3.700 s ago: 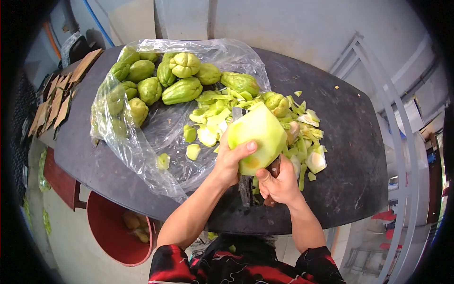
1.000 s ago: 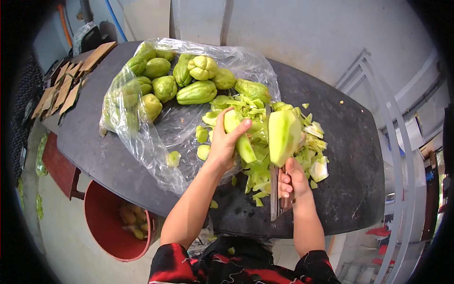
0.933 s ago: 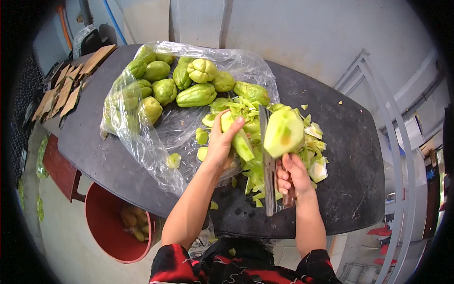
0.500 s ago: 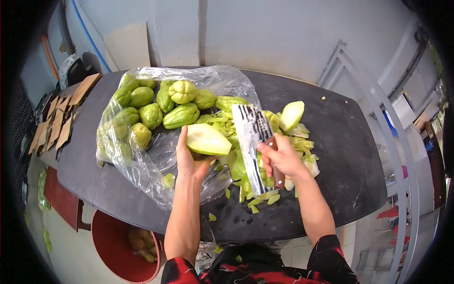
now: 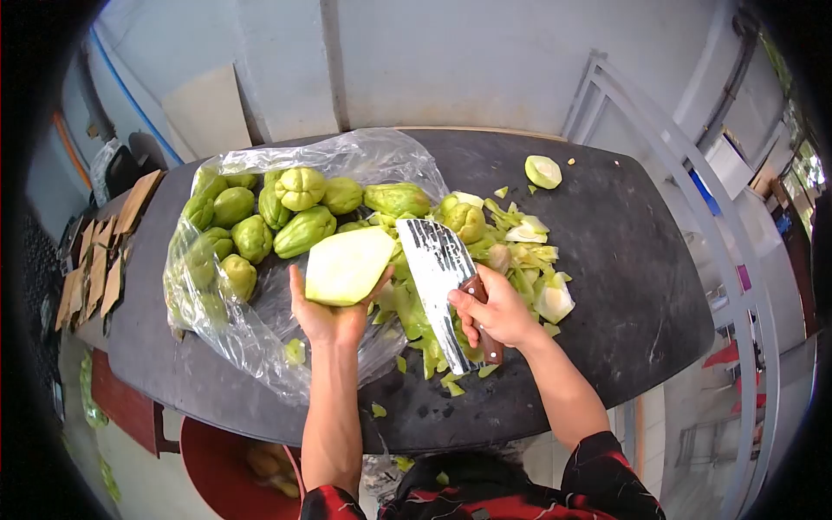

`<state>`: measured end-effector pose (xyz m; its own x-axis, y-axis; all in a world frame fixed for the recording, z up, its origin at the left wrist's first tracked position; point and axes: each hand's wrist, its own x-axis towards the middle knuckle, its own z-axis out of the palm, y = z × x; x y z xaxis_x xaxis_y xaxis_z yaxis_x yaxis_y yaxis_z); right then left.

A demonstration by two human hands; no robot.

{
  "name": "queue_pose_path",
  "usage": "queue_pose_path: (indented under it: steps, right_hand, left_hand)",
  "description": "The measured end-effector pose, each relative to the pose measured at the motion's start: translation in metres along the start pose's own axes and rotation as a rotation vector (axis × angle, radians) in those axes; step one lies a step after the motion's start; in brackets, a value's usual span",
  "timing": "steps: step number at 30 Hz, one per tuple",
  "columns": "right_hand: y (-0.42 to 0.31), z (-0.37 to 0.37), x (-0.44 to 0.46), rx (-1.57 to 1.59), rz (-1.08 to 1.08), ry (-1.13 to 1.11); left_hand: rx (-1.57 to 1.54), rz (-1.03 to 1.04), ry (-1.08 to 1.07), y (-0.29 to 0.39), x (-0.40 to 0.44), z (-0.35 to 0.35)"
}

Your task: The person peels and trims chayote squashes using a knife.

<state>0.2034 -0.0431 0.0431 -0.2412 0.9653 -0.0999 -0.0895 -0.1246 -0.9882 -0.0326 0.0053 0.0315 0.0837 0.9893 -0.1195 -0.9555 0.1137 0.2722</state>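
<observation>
My left hand [image 5: 334, 319] cups a peeled chayote [image 5: 349, 267] from below, its broad pale cut face turned up. In my right hand [image 5: 498, 310] is the brown wooden handle of a cleaver [image 5: 436, 282]; its wide blade, streaked with dark and white reflections, stands just right of the chayote, apart from it. Beneath the blade lies a heap of green peelings [image 5: 520, 269]. Whole green chayotes [image 5: 305, 231] rest on a clear plastic bag [image 5: 269, 334] left of my hands. A cut chayote piece [image 5: 543, 172] lies alone toward the table's back right.
The dark table [image 5: 624, 286] has rounded corners and stands against a grey wall. Below its front left edge is a red bucket [image 5: 217, 477] with yellowish pieces inside. Brown cardboard strips [image 5: 108, 251] lie at the left; a grey metal rail [image 5: 676, 156] rises at the right.
The cut piece has moved from beside the heap to the back right of the table. My left hand has tilted the chayote so its cut face shows more. The view has shifted slightly.
</observation>
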Motion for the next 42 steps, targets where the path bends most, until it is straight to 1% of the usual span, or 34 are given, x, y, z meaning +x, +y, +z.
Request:
queue_pose_path:
  steps: [2,3,5,9,11,12,13,15,16,18,19,21,22,27,29,31,33,35,42]
  right_hand:
    - [0.003,-0.001,0.000,-0.023,-0.008,-0.004]
    - [0.003,-0.001,-0.001,-0.020,-0.006,-0.002]
    - [0.001,0.000,-0.003,-0.047,-0.020,-0.010]
    - [-0.006,0.005,-0.009,-0.030,-0.040,-0.028]
    - [-0.006,0.004,-0.011,-0.018,-0.024,-0.079]
    - [-0.009,0.008,-0.013,-0.014,-0.013,-0.072]
    - [-0.008,0.007,-0.015,-0.018,-0.009,-0.091]
    - [-0.005,0.005,-0.019,0.015,0.015,-0.127]
    - [-0.009,0.007,-0.020,0.026,0.009,-0.145]
    - [-0.003,0.004,-0.018,0.036,0.019,-0.153]
    - [0.000,0.004,-0.018,0.047,0.030,-0.159]
    - [0.001,0.003,-0.017,0.034,0.031,-0.175]
    - [0.001,0.004,-0.017,0.038,0.041,-0.191]
    - [0.002,0.009,-0.018,0.058,0.071,-0.205]
    - [0.006,0.008,-0.019,0.042,0.036,-0.242]
    - [0.007,0.009,-0.019,0.038,0.009,-0.247]
    - [0.007,0.009,-0.019,0.032,-0.019,-0.253]
    - [0.005,0.009,-0.019,-0.032,0.020,-0.186]
    - [0.011,0.008,-0.018,-0.081,0.019,-0.083]
  left_hand:
    - [-0.003,0.061,0.016,-0.002,0.002,-0.001]
    - [-0.001,0.058,0.019,-0.002,0.001,-0.002]
    - [-0.073,0.045,-0.086,-0.001,-0.001,-0.003]
    - [-0.126,0.108,-0.122,0.000,0.000,-0.001]
    - [0.004,-0.121,-0.056,0.001,0.003,-0.004]
    - [-0.074,-0.126,-0.026,-0.001,0.004,-0.002]
    - [-0.113,-0.039,-0.013,-0.005,0.005,-0.003]
    - [-0.120,-0.078,-0.222,0.000,0.004,-0.004]
    - [-0.117,-0.073,-0.216,0.004,0.002,-0.005]
    - [-0.050,-0.153,-0.124,0.008,0.004,-0.004]
    - [-0.055,-0.146,-0.124,0.007,0.005,-0.004]
    - [-0.056,-0.117,-0.151,0.009,0.006,-0.007]
    - [-0.005,-0.101,-0.216,0.011,0.006,-0.009]
    - [0.059,-0.053,-0.190,0.016,0.010,-0.017]
    - [0.123,-0.086,-0.255,0.015,0.012,-0.018]
    - [0.129,-0.068,-0.240,0.013,0.010,-0.019]
    - [0.150,-0.092,-0.300,0.013,0.006,-0.020]
    - [0.137,-0.096,-0.303,0.013,0.006,-0.023]
    - [0.126,-0.136,-0.347,0.013,0.005,-0.036]
